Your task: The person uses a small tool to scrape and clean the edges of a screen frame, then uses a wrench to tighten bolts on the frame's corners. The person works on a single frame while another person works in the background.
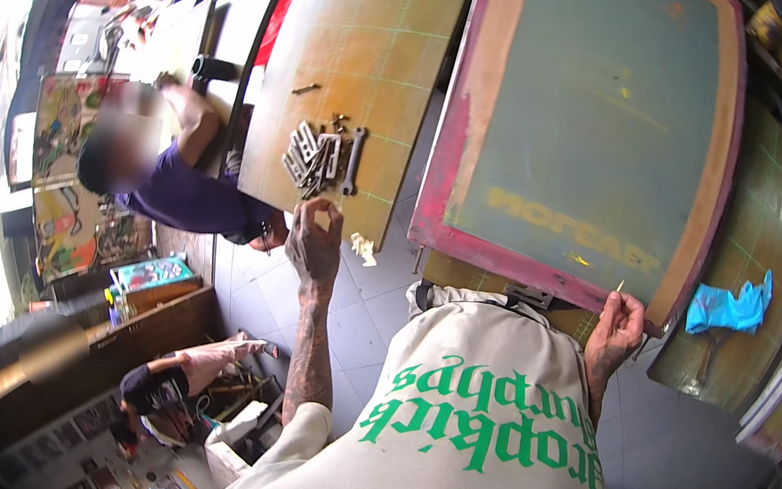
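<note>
I see the left hand (pixel 314 251) curled, fingertips near the metal hardware (pixel 305 157) and wrench (pixel 354 162) on the tabletop (pixel 371 39); I cannot tell whether it grips anything. Rightward, at the framed screen's (pixel 601 124) lower border, the right hand (pixel 617 331) pinches a slim pale stick (pixel 620 287).

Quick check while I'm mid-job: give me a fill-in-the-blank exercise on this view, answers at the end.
1. Compare the left hand and the right hand: the thin pale stick is in the ____ one.
2. In the picture, the pile of metal pieces lies to the ____ of the wrench.
3. The crumpled glove-like item at the far right is coloured ____.

Missing words: right; left; blue.
</note>
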The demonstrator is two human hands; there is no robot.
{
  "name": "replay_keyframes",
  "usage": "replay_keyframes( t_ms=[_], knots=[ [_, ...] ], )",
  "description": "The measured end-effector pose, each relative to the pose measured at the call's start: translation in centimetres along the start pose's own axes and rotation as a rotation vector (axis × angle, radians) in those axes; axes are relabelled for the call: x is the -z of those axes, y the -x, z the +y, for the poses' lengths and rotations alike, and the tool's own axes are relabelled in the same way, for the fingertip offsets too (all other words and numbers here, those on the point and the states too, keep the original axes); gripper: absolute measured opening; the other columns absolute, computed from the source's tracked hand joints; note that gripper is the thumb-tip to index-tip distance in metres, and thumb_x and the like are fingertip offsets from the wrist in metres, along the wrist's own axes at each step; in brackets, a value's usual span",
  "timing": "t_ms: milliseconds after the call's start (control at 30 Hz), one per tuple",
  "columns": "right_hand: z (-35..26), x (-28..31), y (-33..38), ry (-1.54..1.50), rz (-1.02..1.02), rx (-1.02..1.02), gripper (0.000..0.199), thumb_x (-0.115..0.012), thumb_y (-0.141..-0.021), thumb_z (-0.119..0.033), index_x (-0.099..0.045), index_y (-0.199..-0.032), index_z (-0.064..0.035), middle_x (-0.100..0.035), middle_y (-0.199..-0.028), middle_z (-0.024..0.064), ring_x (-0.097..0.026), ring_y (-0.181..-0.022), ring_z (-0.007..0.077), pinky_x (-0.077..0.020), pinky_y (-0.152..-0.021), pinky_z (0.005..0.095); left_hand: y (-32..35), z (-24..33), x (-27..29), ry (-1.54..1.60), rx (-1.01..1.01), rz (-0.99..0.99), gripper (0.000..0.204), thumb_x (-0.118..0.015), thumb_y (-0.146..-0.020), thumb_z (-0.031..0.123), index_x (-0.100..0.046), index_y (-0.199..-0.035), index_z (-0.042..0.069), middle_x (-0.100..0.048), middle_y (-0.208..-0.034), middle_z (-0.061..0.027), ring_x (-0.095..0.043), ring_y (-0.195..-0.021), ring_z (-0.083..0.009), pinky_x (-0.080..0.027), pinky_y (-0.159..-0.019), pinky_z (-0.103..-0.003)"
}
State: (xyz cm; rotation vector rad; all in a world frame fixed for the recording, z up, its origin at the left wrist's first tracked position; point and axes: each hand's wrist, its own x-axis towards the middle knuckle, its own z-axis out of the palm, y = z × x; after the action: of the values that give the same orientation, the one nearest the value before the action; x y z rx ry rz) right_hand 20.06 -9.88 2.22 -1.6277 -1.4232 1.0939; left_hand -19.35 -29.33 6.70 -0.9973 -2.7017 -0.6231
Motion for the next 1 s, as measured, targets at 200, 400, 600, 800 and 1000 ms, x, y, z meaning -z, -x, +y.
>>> replay_keyframes(
  t_ms=[200,400,600,800,1000],
  knots=[
    [-0.6,0.7,-0.6,0.048,-0.104,0.015,0.013,-0.067,-0.100,-0.012,-0.063,-0.099,0.0003,-0.058,-0.076,-0.0026,-0.046,-0.068,0.0046,-0.0398,-0.061,0.0240,5.0,-2.6,0.0,-0.139,-0.022,-0.136,0.014,-0.075,-0.084,0.014,-0.064,-0.093,0.013,-0.064,-0.089,-0.0068,-0.066,-0.081,-0.0291,-0.053,-0.068,-0.040],
    [-0.2,1.2,-0.7,0.013,-0.130,0.002,0.013,-0.067,-0.101,-0.012,-0.064,-0.101,-0.0002,-0.062,-0.081,-0.0009,-0.053,-0.074,0.0051,-0.0444,-0.068,0.0229,7.0,-2.0,-0.2,-0.124,-0.138,-0.174,0.016,-0.076,-0.082,0.011,-0.067,-0.096,0.013,-0.067,-0.093,-0.0049,-0.066,-0.083,-0.0274,-0.054,-0.071,-0.040],
    [1.0,0.8,-0.6,-0.120,-0.104,-0.038,0.012,-0.068,-0.100,-0.010,-0.064,-0.103,0.0002,-0.067,-0.089,0.0003,-0.060,-0.083,0.0067,-0.0482,-0.072,0.0239,7.5,-1.5,-0.1,-0.051,-0.101,-0.198,0.019,-0.078,-0.083,0.014,-0.073,-0.102,0.012,-0.072,-0.105,-0.0081,-0.069,-0.098,-0.0278,-0.056,-0.087,-0.038],
    [-1.4,3.1,-4.2,-0.073,-0.041,0.026,0.013,-0.070,-0.098,-0.010,-0.063,-0.096,0.0001,-0.055,-0.077,-0.0043,-0.047,-0.067,0.0027,-0.0415,-0.059,0.0206,6.1,-1.3,-1.2,0.010,-0.045,-0.117,0.025,-0.072,-0.094,0.022,-0.067,-0.113,0.007,-0.061,-0.094,-0.0080,-0.055,-0.075,-0.0207,-0.045,-0.065,-0.035],
    [-0.9,4.4,-6.6,0.148,0.030,0.104,0.012,-0.071,-0.095,-0.008,-0.064,-0.095,0.0010,-0.061,-0.074,0.0017,-0.047,-0.061,0.0078,-0.0426,-0.057,0.0268,1.4,6.6,-2.3,0.248,-0.007,-0.167,0.036,-0.067,-0.099,0.025,-0.060,-0.128,0.006,-0.054,-0.097,-0.0078,-0.049,-0.082,-0.0200,-0.040,-0.072,-0.037]
  ],
)
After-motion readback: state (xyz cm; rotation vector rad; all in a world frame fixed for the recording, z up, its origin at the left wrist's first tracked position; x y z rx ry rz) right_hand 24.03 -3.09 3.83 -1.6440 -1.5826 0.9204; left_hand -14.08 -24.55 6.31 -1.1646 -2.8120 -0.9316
